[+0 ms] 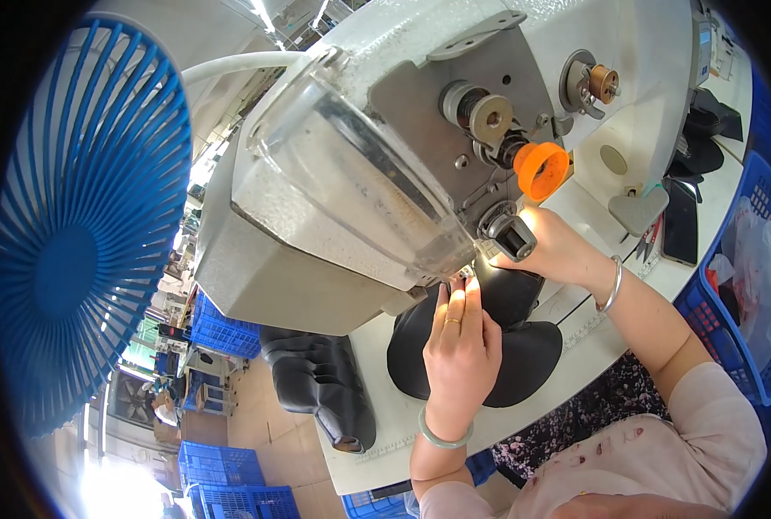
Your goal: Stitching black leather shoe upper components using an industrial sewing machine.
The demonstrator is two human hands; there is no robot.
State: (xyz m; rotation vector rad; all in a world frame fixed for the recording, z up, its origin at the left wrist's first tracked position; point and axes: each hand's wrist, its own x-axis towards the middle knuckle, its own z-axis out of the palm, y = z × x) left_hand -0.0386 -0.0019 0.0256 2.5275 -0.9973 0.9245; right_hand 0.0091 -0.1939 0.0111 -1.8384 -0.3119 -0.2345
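Black, leather-like material [524, 359] with rounded edges lies on the pale bed of a sewing machine [316, 298]. My left hand [463, 350] presses on it with fingers stretched out toward the lit needle area; the fingertips reach just under the machine head. From the right, my right hand [560, 246] comes in beside the same material. Its fingers are mostly hidden behind the machine's lower knob [508, 233], so I cannot tell how they are bent. The needle itself is hidden by the head and my fingers. An orange round part [542, 170] sticks out above my right hand.
Folded black pieces [320, 381] hang over the table's left edge. A phone [681, 221] and red-handled snips [649, 240] lie at the right. A blue crate [753, 372] holding plastic bags stands beyond. At the far left is a blue fan [74, 268]; more blue crates [221, 467] sit on the floor.
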